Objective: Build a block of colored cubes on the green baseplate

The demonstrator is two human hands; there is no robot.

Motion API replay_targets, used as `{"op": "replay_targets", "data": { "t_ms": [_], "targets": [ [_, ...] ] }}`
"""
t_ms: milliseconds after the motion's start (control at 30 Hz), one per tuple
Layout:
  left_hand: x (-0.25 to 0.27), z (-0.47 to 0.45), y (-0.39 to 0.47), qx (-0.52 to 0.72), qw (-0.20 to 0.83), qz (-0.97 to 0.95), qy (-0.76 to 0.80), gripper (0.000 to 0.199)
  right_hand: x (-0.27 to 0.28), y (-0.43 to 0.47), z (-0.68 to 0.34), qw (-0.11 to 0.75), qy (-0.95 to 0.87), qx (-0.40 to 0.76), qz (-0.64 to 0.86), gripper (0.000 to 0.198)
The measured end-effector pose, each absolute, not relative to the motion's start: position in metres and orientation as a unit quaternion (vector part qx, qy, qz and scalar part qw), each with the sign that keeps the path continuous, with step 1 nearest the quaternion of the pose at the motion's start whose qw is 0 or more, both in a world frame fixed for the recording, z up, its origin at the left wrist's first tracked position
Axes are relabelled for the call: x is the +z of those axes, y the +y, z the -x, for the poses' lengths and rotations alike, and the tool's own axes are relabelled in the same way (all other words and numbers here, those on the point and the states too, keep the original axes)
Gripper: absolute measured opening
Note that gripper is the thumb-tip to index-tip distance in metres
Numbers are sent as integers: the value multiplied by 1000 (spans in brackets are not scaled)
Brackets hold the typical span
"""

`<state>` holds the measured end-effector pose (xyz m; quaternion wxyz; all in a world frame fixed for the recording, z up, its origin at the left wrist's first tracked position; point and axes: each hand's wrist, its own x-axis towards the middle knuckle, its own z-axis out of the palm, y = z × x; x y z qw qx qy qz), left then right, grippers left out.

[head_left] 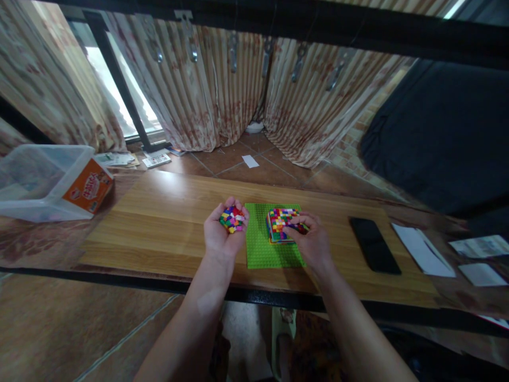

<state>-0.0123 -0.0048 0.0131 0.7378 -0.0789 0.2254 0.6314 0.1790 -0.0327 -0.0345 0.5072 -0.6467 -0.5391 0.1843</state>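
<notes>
Had block (277,225) built on green board (256,250), unplaced bricks (233,219) cupped beside it in left hand (221,233); curled right hand (313,237) over it, finger pinch unclear.

Through the head camera, I see a person's bare left hand (226,233) and bare right hand (314,241), each wrist widening into a bare forearm. A squarish patch (208,304) marks the left one; I cannot tell if it is plaster or light. Below, I make out dark, brown-mottled clothing (316,345) and what looks like a pale green slipper (277,330), its ornament blurred.
</notes>
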Motion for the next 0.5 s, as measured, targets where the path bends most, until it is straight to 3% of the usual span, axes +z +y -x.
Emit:
{"op": "replay_targets", "data": {
  "t_ms": [400, 500],
  "targets": [
    [10, -10, -14, 599, 768, 80, 210, 26, -9, -56, -156, 499, -600, 88, 619, 13],
    [9, -14, -16, 592, 775, 72, 210, 25, 3, -66, -140, 489, -657, 169, 548, 15]
  ]
}}
